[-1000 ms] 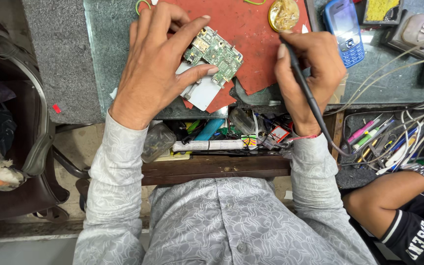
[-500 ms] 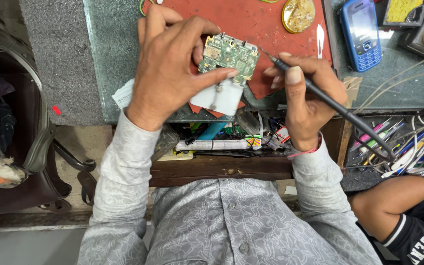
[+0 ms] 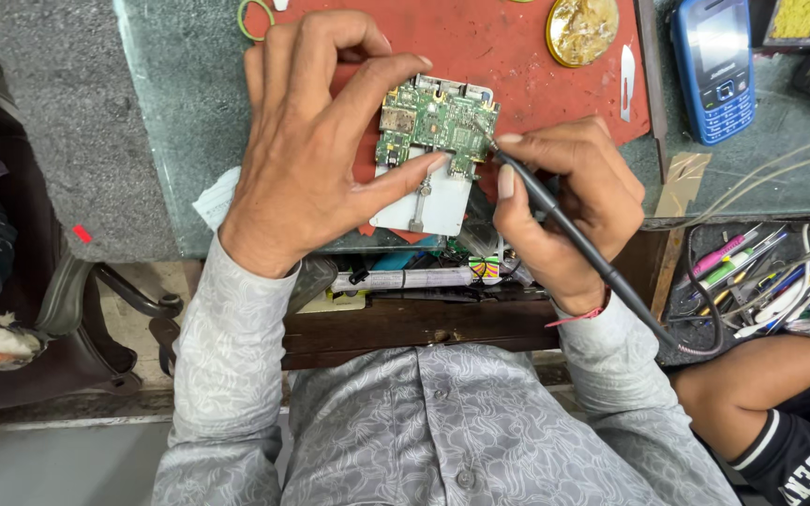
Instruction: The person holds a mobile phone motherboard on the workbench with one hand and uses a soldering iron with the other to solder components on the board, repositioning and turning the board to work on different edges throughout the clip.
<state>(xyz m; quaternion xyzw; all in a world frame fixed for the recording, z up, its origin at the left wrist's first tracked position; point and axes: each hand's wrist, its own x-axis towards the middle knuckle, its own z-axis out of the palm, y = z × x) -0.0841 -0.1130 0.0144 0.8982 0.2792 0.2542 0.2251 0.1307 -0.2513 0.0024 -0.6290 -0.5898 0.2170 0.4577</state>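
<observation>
The left hand lies spread over the red mat, its thumb and forefinger pressed onto the green circuit board and pinning it flat on the white plate beneath it; the other fingers arch above the board's left edge, so the hand is half open and bearing down, not wrapped around anything. The right hand is closed in a pen grip on a slim black soldering iron, whose cord trails off toward the open drawer of tools on the right. A second ago the iron was held upright and clear of the board, with the hand resting off to the side; half a second ago it was tilted with its tip still short of the board. Now the tip sits right at the board's right edge, touching or nearly touching the components there, and the board has been turned and pulled closer to the person's body. That reads as the shift from positioning to actual work on the board, with the left hand now acting as a clamp. Farther up the counter lie a round brass-coloured tin, a small blade and a blue keypad phone, all well apart from the hands. Another person's forearm, with a metal wristwatch, shows at the lower right.
</observation>
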